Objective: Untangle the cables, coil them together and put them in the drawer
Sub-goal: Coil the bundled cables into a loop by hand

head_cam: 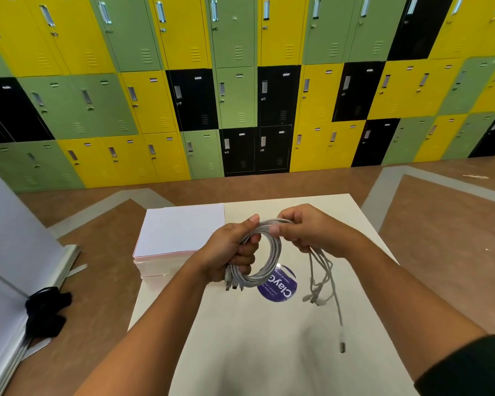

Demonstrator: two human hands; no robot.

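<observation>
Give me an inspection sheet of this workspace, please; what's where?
Surface: white table, round blue sticker near its middle.
Job's things: cables partly wound into a coil; white box at the table's left, perhaps the drawer.
Clutter: black bundle on the brown floor, left.
Grippers: left hand grips the coil; right hand pinches its top.
Cables: loose ends hang from the right hand.
Surroundings: yellow, green and black lockers; white panel left.

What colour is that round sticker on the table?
The sticker is dark blue with white lettering, clearest in the head view.
</observation>
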